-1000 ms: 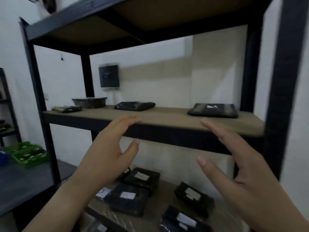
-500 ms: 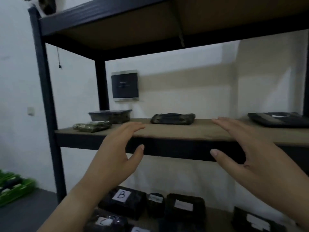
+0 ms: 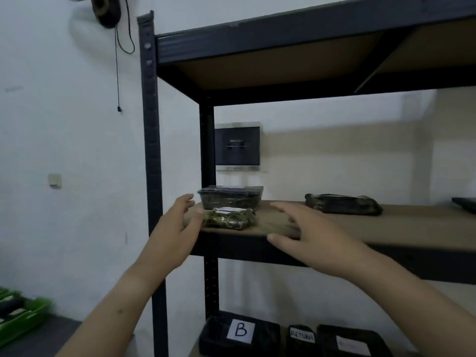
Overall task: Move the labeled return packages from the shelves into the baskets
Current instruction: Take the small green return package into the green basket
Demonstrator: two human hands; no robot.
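Reaching: both your arms stretch up to the shelf (image 3: 347, 229), left hand (image 3: 172, 235) at its left corner, right hand (image 3: 319, 240) over its front edge, palms facing in.
Packet: the green packet (image 3: 229, 219) lies flat on the shelf between your hands, just beside your left thumb, the right fingers farther off.
Fingers: spread and loosely bent on both hands, gripping nothing; whether the left thumb touches the packet, you can't tell.
Below: a pack (image 3: 302, 338) marked RETURN sits under that shelf.
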